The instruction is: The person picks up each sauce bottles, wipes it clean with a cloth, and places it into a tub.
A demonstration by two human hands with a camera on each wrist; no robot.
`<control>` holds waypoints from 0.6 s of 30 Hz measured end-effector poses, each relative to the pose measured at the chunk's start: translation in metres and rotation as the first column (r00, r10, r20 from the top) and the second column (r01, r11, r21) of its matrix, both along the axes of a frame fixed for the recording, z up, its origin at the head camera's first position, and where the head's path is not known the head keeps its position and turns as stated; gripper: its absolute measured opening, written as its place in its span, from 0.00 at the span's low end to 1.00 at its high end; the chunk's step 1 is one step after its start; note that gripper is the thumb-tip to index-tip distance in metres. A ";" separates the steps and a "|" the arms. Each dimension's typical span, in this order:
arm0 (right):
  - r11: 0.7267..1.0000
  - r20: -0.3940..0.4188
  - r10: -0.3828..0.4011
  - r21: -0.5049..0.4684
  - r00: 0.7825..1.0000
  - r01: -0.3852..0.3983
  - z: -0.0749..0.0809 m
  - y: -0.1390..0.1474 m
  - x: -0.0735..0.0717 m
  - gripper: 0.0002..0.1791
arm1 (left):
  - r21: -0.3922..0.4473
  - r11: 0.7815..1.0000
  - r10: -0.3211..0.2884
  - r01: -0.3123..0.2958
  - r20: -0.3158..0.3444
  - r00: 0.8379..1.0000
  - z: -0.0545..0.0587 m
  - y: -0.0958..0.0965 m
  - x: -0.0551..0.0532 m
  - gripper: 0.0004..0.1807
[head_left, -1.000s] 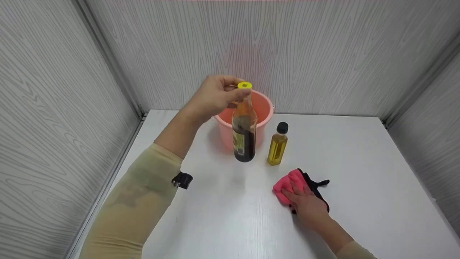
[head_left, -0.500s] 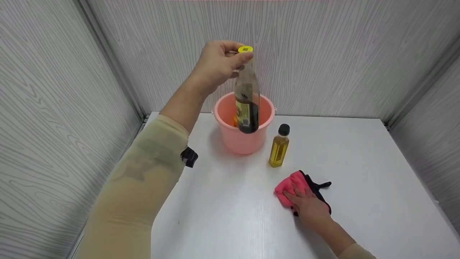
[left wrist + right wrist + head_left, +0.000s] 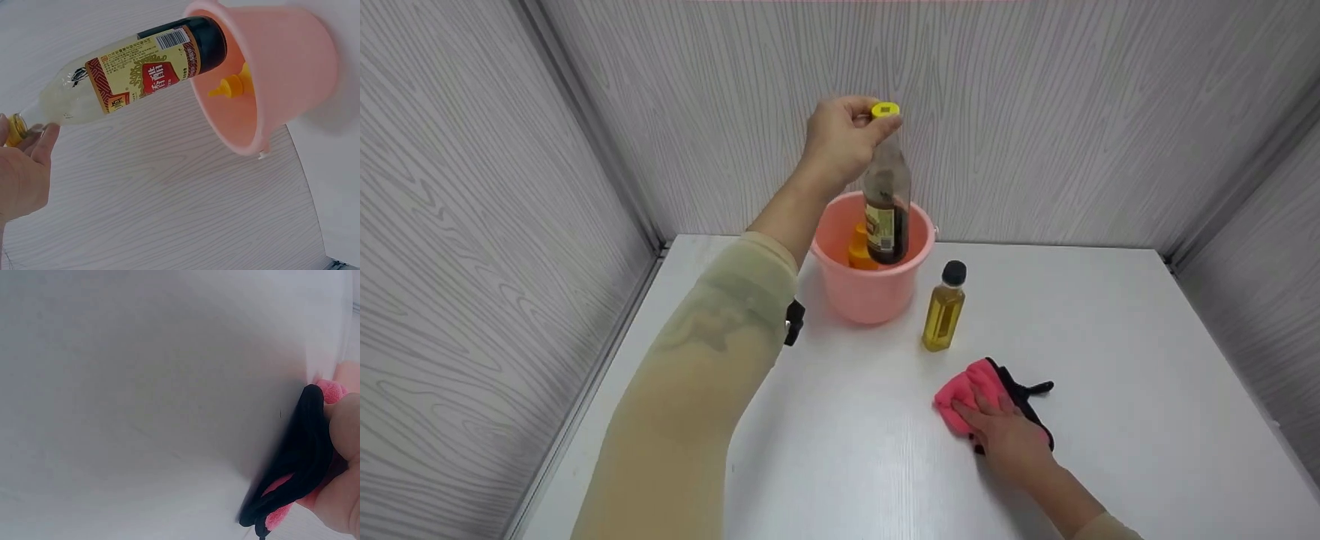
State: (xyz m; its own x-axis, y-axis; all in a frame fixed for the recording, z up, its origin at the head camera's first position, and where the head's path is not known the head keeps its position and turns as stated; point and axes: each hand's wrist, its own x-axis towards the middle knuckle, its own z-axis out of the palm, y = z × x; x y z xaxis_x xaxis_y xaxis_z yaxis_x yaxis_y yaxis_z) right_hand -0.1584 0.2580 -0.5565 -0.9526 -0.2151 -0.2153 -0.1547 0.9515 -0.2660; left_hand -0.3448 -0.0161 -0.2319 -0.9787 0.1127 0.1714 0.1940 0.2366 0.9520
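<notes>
By its neck, just under the yellow cap, my left hand [image 3: 844, 139] grips a glass vinegar bottle [image 3: 887, 199] partly filled with dark liquid. The bottle hangs nearly upright, its base at the mouth of a pink bucket [image 3: 870, 296]. In the left wrist view the bottle's yellow-and-red label [image 3: 143, 70] faces the camera. A yellow squeeze bottle [image 3: 232, 85] with a pointed nozzle is inside the bucket. My right hand [image 3: 1009, 442] rests with spread fingers on a folded pink cloth [image 3: 964, 394] with black edging, lying on the table.
A small bottle of golden oil [image 3: 943, 311] with a black cap stands between the bucket and the cloth, on the white table [image 3: 825, 450]. Grey wood-grain panels [image 3: 1035, 127] enclose the table at the back and both sides.
My left hand has lifted the vinegar bottle from in front of the bucket, then carried it slightly right and over the opening. The right hand and cloth stay in place.
</notes>
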 end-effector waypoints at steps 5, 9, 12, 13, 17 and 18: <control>1.000 0.023 -0.007 0.022 1.000 0.006 -0.001 0.001 -0.001 0.31 | 0.012 0.999 0.036 -0.037 0.024 0.999 -0.014 0.013 -0.007 0.19; 1.000 0.022 -0.006 0.021 1.000 0.006 -0.002 0.002 0.001 0.31 | 0.011 0.998 0.055 -0.055 0.029 0.998 -0.032 0.022 -0.013 0.20; 1.000 0.008 -0.003 0.024 1.000 0.003 -0.004 0.001 0.003 0.31 | -0.003 0.998 0.065 -0.065 0.027 0.998 -0.046 0.027 -0.017 0.20; 1.000 0.003 -0.001 0.025 1.000 0.001 -0.004 0.001 0.004 0.31 | -0.005 0.998 0.066 -0.066 0.029 0.997 -0.050 0.029 -0.018 0.19; 1.000 0.013 -0.010 0.020 1.000 0.010 -0.004 0.002 0.004 0.31 | -0.007 0.998 0.063 -0.063 0.024 0.998 -0.064 0.036 -0.022 0.20; 1.000 0.017 -0.012 0.021 1.000 0.012 -0.004 0.002 0.004 0.31 | -0.004 0.998 0.063 -0.063 0.026 0.998 -0.068 0.037 -0.023 0.20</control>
State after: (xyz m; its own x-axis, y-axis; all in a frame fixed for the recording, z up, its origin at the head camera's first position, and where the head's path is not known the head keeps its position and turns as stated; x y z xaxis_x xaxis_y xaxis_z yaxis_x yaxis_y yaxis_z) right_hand -0.1548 0.2600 -0.5600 -0.9512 -0.1994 -0.2355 -0.1393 0.9584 -0.2490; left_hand -0.3675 0.0212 -0.3000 -0.9881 0.0506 0.1452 0.1533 0.2502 0.9560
